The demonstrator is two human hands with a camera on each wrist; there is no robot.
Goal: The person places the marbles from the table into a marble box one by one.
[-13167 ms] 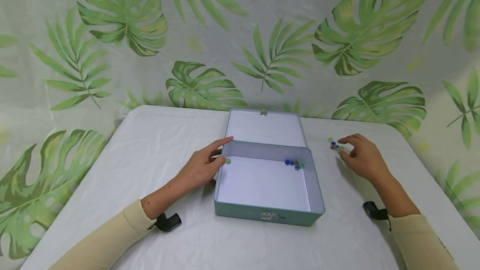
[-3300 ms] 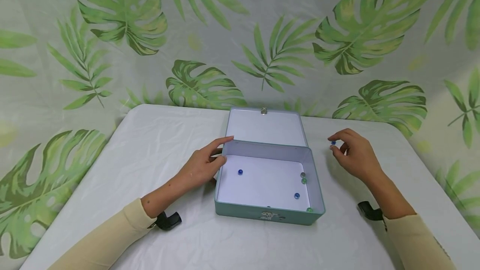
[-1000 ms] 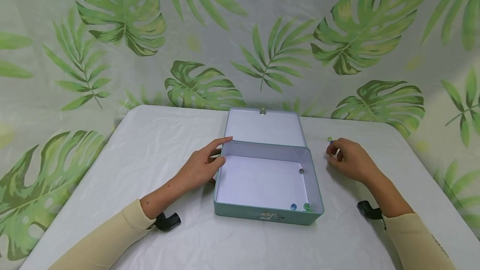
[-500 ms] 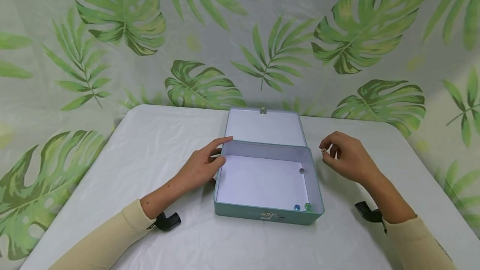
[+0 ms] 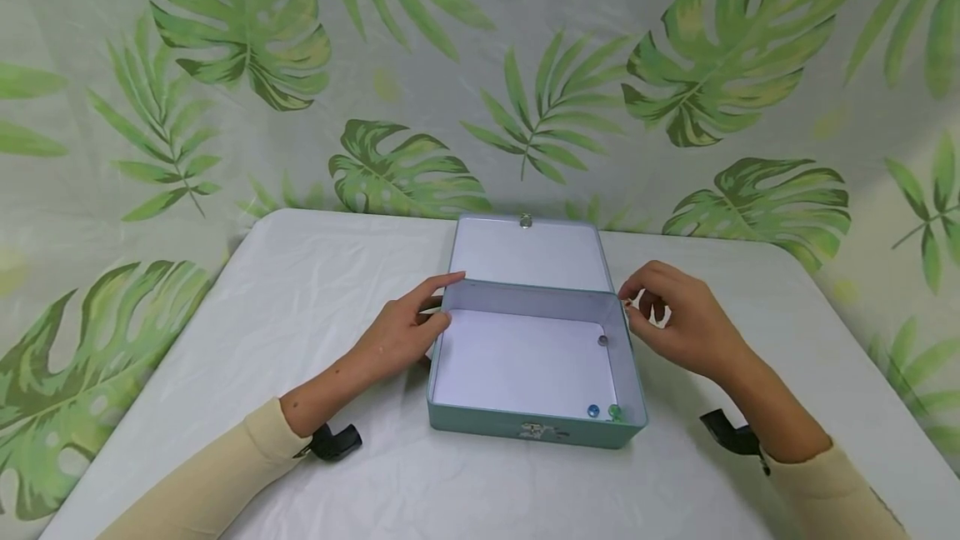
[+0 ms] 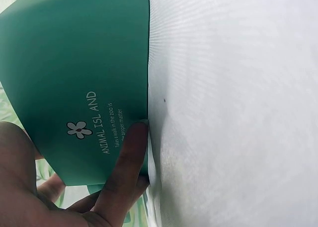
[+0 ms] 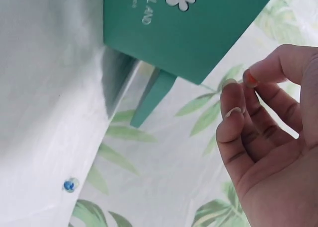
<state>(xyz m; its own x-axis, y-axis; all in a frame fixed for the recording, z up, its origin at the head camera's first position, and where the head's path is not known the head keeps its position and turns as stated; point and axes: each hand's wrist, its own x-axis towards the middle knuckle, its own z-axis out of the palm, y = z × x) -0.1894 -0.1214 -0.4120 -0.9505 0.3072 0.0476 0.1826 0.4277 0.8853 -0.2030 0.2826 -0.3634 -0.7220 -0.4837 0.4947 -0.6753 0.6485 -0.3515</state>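
The open green tin box [image 5: 528, 425] has a white inside, its lid [image 5: 532, 252] laid back behind it. My left hand [image 5: 401, 332] holds the box's left wall near the back corner, thumb at the rim. Several small glass marbles lie in the box: a greyish one [image 5: 603, 340] by the right wall, a blue one [image 5: 593, 411] and a green one [image 5: 615, 412] at the front right. Just at the right rim, my right hand [image 5: 686, 315] pinches an orange-tinted marble [image 7: 250, 79] between thumb and fingertips.
A blue marble [image 7: 68, 186] touching a pale one lies on the table to the right of the box; my right hand hides them in the head view. The white-covered table [image 5: 315, 273] ends at a leaf-patterned cloth [image 5: 540, 107] behind.
The right hand has lifted a marble off the table and carried it left to the box's rim. Marbles inside have rolled toward the front right. The left hand stays in place.
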